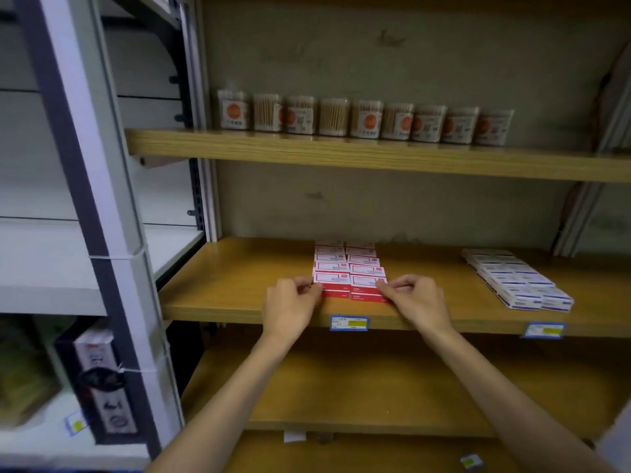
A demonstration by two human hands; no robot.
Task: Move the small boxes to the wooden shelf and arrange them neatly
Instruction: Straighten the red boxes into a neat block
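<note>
Print on red-white boxes [348,271] & price tags [349,322] too blurred; front box ends behind fingertips [316,291].

On inspection: two hands, left hand [290,307] and right hand [418,302]; nine swab jars [367,119] on the upper shelf; red-and-white boxes [348,268] in two columns, five rows showing on top; blue-and-white boxes [515,278] in two columns; two shelf-edge price tags [349,322].
</note>
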